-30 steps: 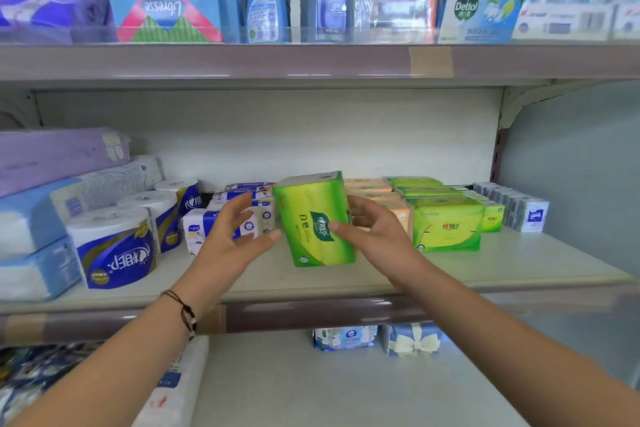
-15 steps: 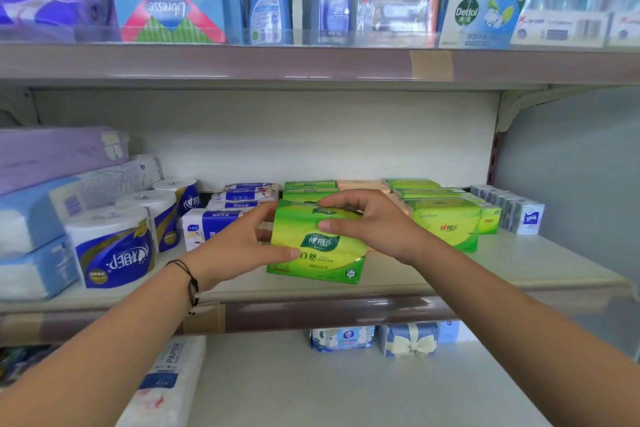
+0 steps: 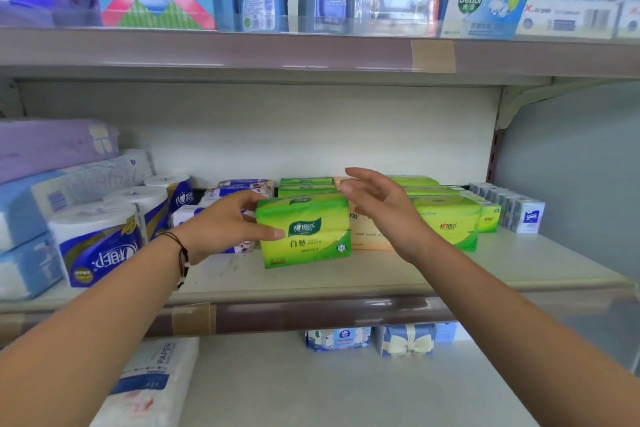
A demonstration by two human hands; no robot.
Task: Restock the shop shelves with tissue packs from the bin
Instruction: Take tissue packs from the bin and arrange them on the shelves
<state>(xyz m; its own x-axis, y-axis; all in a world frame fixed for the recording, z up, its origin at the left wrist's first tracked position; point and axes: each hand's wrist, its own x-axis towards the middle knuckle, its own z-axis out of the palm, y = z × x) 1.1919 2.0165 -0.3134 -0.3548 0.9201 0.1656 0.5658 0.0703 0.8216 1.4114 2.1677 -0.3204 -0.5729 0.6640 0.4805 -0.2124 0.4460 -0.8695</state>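
Green pack (image 3: 304,230) stands on shelf (image 3: 381,274); left hand (image 3: 225,227) grips its left end, right hand (image 3: 381,208) hovers beside it, fingers spread.

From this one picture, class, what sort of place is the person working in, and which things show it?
Most likely a small shop's household goods aisle. Tiered shelves with price-strip edges hold packaged stock: rows of green tissue packs, wrapped toilet rolls, and a Dettol box above.

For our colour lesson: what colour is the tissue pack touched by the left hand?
Green tissue pack, clearest in the head view.
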